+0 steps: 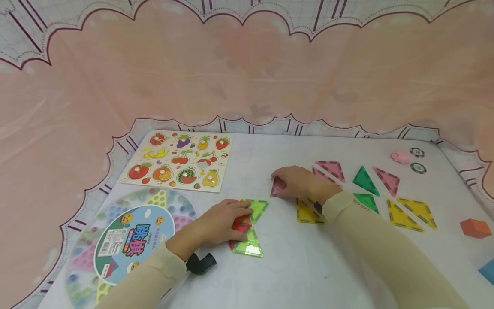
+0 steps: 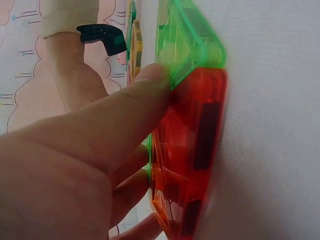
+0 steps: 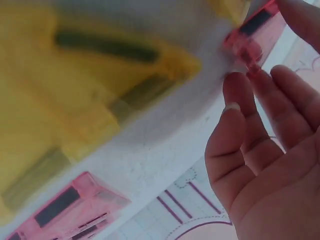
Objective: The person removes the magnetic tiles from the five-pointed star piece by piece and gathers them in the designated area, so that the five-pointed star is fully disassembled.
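Observation:
My left hand [image 1: 216,223] lies over a flat group of translucent magnetic tiles, fingers spread. Under it are a red tile [image 2: 185,125], an upper light-green triangle [image 1: 260,208] and a lower light-green triangle [image 1: 251,246]; some orange shows between the fingers. In the left wrist view the thumb touches the tiles where green meets red. My right hand [image 1: 299,182] pinches a small pink triangular tile [image 1: 275,189] by its edge, to the upper right of that group. Below the right wrist lies a yellow tile [image 1: 305,213], partly hidden by the sleeve.
Right of the right arm lie loose pink, green [image 1: 364,180] and yellow triangles [image 1: 403,216]. Farther right are a pink figure [image 1: 400,157], two round chips [image 1: 418,168], an orange block [image 1: 475,228] and a blue block [image 1: 488,271]. A fruit puzzle board [image 1: 221,169] and a round board game [image 1: 154,225] occupy the left.

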Motion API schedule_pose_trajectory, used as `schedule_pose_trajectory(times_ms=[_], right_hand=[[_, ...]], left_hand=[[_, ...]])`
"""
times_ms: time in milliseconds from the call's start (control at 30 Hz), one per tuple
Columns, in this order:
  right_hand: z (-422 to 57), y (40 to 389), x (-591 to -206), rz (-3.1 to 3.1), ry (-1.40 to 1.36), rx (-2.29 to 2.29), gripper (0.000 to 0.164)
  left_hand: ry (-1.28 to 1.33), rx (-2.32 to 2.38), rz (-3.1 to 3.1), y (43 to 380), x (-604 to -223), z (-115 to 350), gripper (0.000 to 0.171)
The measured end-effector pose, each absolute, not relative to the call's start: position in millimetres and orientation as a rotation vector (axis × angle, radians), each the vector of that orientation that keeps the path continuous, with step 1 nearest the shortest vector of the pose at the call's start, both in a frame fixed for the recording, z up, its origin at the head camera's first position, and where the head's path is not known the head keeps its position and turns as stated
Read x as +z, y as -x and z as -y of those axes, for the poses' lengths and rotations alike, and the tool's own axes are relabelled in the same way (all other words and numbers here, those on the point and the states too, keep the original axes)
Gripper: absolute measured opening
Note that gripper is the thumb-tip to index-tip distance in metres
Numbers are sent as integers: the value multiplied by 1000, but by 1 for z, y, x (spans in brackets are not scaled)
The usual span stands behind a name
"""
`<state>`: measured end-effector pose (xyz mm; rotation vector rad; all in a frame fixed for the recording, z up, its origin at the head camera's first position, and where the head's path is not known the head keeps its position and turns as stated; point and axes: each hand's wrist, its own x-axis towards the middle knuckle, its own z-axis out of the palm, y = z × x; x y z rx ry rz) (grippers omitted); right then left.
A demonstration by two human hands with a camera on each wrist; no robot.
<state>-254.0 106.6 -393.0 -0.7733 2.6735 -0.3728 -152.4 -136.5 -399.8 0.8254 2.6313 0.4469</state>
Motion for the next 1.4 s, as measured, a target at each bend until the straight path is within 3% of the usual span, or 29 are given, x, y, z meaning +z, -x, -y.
schedule_pose_trajectory(times_ms=[367,700,1033,1400], right_hand=[[-130,280,-391,-2743,468,-371,57],[-142,284,-387,-2794,435,-344,55],[-137,251,-368,-2712,504,-555,48],[-98,206,-378,-2647,753,-560,48]], left_hand=[[-842,456,-2639,151,-399,136,65],[-876,424,-2661,151,-401,136,66],[-896,419,-2674,150,-406,141,67],[-817,436,-2744,145,-402,146,70]])
